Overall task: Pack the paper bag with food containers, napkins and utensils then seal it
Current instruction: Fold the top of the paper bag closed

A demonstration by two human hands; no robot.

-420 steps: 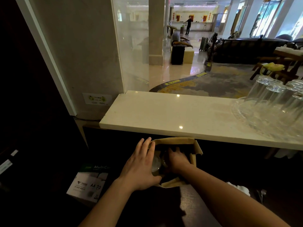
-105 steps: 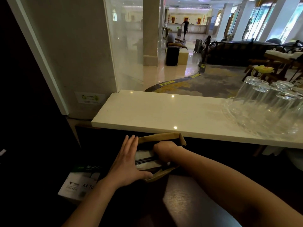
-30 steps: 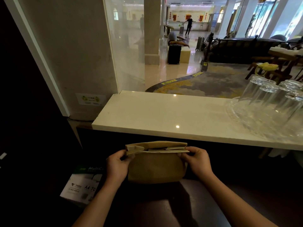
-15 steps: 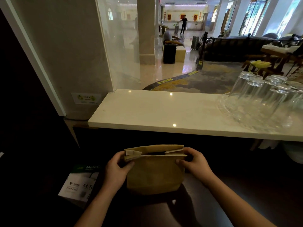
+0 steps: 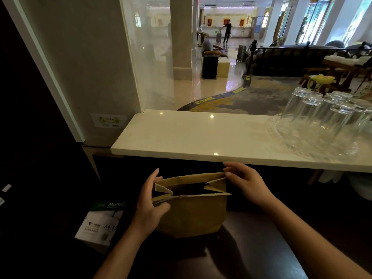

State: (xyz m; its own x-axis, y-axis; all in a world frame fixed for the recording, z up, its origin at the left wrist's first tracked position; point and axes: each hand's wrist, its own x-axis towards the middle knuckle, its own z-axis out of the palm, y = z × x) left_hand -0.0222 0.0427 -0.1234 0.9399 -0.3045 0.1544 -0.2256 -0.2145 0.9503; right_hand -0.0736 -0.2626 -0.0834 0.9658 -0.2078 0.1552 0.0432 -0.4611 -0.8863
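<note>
The paper bag stands upright on the dark counter at 6 o'clock, its mouth partly open, your left hand pinching its 9 o'clock gusset and your right hand its 3 o'clock corner; uneven creasing could tear it or, seemingly, spring it open.

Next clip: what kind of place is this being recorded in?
Most likely a service counter or bar at the edge of a hotel lobby. Upturned glasses stand on the pale stone counter, suitcases wait on the polished floor, and a reception desk runs along the far wall.
</note>
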